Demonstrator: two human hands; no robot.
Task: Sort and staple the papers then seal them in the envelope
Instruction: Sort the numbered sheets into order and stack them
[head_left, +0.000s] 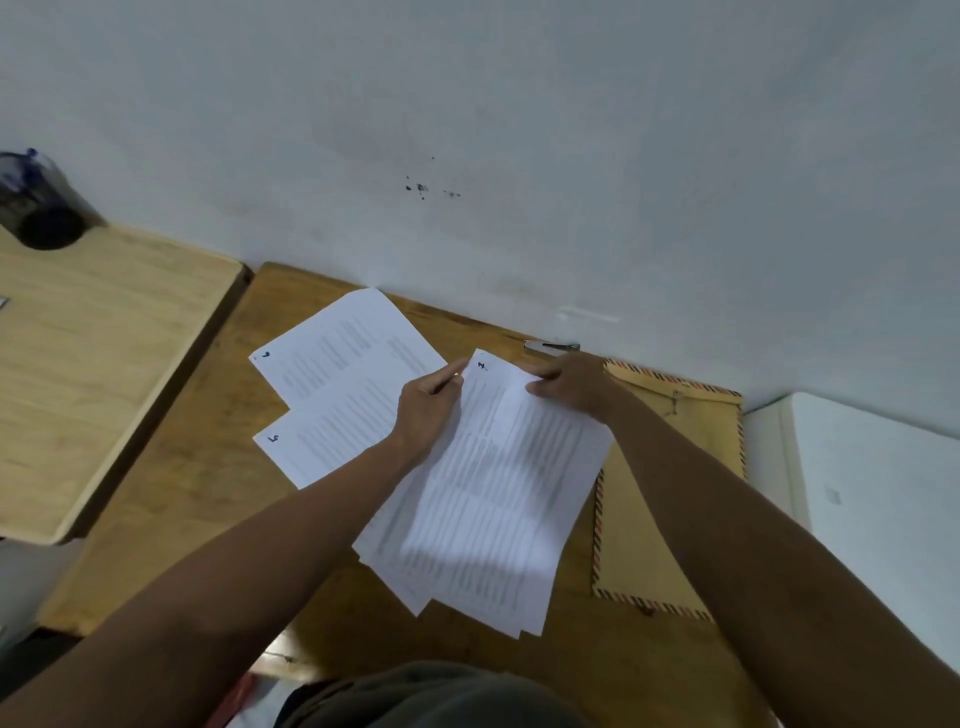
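Against a pale wall, our wooden desk (171, 499) carries two numbered sheets (337, 395) at far left. Our left hand (426, 410) and right hand (571, 387) each pinch the top edge of the paper stack (493, 493) at centre. Right of it lies the brown envelope (649, 519); the stapler (550, 346) sits by the wall.

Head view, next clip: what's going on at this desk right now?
A person is sorting printed pages on a wooden desk. Both hands hold the far end of a loose stack of papers: the left hand pinches its left corner, the right hand its right. Two numbered sheets lie set aside to the left. A brown envelope lies on the right, partly under the stack, and a stapler sits by the wall. Nothing looks stapled yet.
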